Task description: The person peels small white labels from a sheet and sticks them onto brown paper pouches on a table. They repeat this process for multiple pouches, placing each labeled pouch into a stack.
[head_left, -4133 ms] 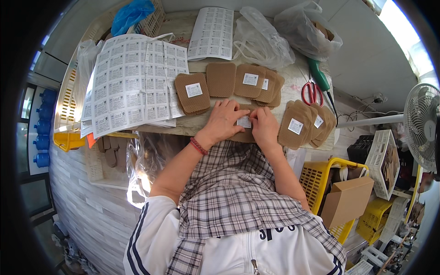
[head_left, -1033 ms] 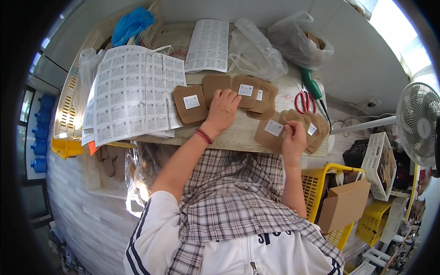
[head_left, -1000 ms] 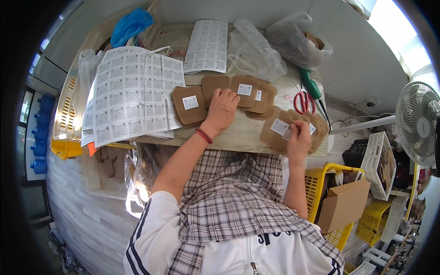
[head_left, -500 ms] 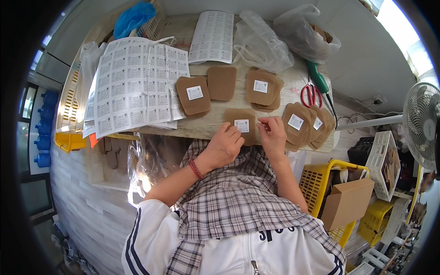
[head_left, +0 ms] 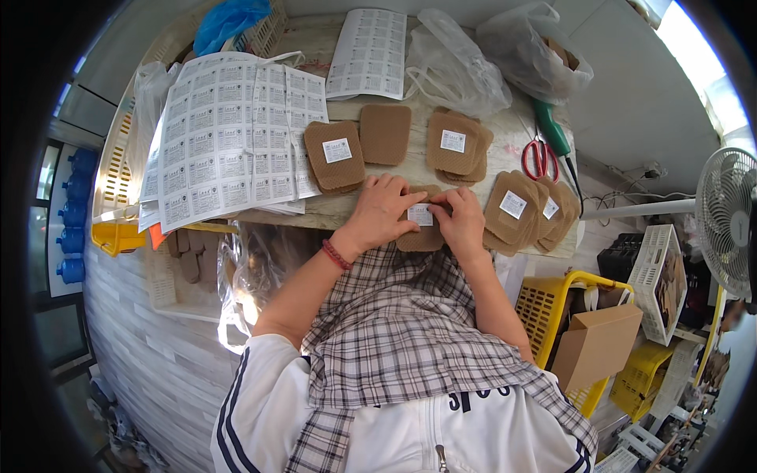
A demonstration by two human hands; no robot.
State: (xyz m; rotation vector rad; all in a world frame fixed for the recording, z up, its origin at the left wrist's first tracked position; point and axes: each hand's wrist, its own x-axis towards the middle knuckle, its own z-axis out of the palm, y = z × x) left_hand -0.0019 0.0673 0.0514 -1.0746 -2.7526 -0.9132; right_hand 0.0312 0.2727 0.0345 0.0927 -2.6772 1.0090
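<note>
Nearest, a plaid apron [head_left: 410,315] covers the seated worker's front, over a white striped top. At the front edge of the desk [head_left: 509,148] lies one brown pad [head_left: 419,241], flat, bearing a white label [head_left: 422,217] and partly hidden by both hands. The left hand [head_left: 380,211] covers the pad's left side; its grip is parted, index fingertip above the label and thumb tip below, the label's left part between them. The right hand [head_left: 460,221] comes in from the other side, its grip nearly closed, thumb and fingertips together at the label's upper right corner; I cannot tell from here whether they pinch it or only press on it. The pad thus lies beneath and between the two grips. Just beside the right hand, a fanned group of labelled pads [head_left: 505,225] overlaps at the desk's edge. Farther back stand, from the worker's left, a labelled stack [head_left: 333,173], an unlabelled pad [head_left: 385,134] and a second labelled stack [head_left: 449,162]. Printed sheets [head_left: 206,142] spread to the left; red-handled scissors [head_left: 538,147] lie at right beside a green tool [head_left: 552,130]. Farthest, another printed sheet [head_left: 367,55] adjoins a translucent bag [head_left: 457,63].
</note>
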